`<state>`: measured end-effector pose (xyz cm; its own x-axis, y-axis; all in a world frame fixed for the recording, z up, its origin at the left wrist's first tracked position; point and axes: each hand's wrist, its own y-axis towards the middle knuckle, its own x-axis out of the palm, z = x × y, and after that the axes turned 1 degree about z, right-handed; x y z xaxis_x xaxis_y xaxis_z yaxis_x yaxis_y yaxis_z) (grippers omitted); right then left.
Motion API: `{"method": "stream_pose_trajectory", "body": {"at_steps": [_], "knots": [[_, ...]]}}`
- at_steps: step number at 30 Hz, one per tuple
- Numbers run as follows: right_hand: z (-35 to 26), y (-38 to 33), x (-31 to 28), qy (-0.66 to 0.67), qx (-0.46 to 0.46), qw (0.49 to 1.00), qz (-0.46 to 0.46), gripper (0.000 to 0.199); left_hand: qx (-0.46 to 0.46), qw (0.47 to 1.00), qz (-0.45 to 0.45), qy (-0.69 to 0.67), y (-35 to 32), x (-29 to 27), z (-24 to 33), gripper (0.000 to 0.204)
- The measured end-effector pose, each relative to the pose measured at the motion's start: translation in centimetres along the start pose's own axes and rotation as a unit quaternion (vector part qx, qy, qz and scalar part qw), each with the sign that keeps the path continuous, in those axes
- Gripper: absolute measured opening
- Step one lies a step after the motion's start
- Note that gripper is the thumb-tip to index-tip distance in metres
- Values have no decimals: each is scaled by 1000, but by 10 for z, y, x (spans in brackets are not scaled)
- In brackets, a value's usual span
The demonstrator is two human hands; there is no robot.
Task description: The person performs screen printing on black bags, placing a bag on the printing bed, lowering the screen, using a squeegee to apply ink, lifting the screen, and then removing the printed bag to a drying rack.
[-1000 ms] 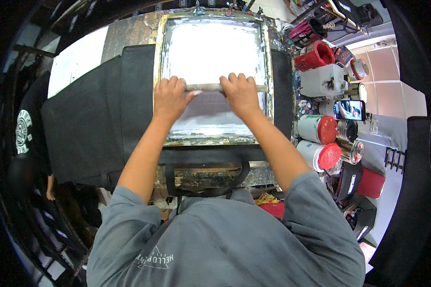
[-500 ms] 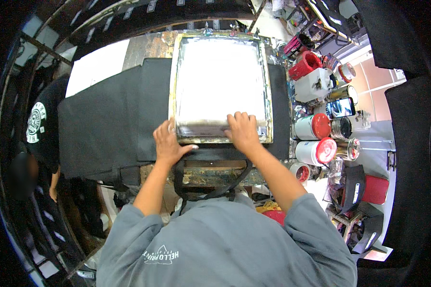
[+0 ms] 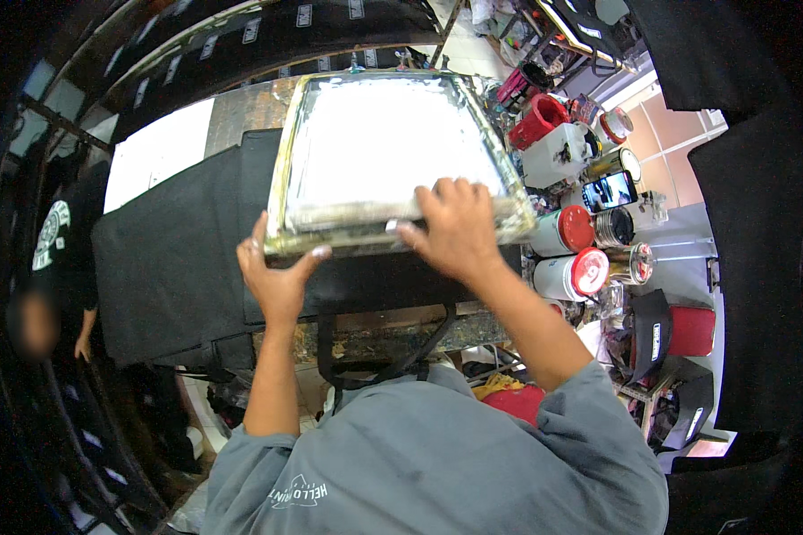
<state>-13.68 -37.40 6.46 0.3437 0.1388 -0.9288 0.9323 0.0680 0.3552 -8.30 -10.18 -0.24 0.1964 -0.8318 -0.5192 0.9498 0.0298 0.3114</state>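
Note:
A screen printing frame (image 3: 281, 183) with a bright white mesh sits over black fabric bags on the table, its near edge tilted up. My left hand (image 3: 277, 276) grips its near left corner, thumb along the near edge and fingers up the left side. A squeegee (image 3: 352, 214) rests across the near end of the mesh. My right hand (image 3: 459, 227) is closed over its right part, thumb toward the frame's near edge. Below the frame lies a black bag (image 3: 375, 285), its strap handles (image 3: 326, 357) hanging over the table's near edge.
Tubs with red lids (image 3: 589, 272), a red container (image 3: 537, 120), a white jug (image 3: 553, 156) and a phone (image 3: 609, 191) crowd the right side. White sheets (image 3: 161, 152) lie at the far left. Another person (image 3: 62, 241) in black stands at the left.
The frame's near edge has come up from the table, and the frame has shifted and turned slightly. My left hand has gone from resting by its corner to gripping it. My view has swung a little.

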Motion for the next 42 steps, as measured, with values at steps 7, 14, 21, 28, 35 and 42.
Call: {"method": "stream_pose_trajectory", "body": {"at_steps": [7, 14, 21, 28, 35, 42], "knots": [[35, 117, -63, -49, -30, 991, 117, 59, 40, 986, 38, 157, 42, 2, -38, 87], [42, 159, -80, -19, -19, 993, 113, 66, -191, 900, -85, 381, -36, -17, -171, 74], [63, 172, -83, -9, -2, 995, 100, 77, -81, 963, -17, 255, 66, -98, -104, 36], [43, 161, -79, -12, 19, 995, 100, 73, -51, 839, 72, 537, 179, -286, -198, 39], [36, 158, -91, -25, 17, 995, 98, 64, 179, 932, 176, 262, 156, -203, -77, 25], [36, 158, -94, 1, 6, 995, 105, 61, 126, 980, -80, 131, -31, -19, -84, 9]]}}
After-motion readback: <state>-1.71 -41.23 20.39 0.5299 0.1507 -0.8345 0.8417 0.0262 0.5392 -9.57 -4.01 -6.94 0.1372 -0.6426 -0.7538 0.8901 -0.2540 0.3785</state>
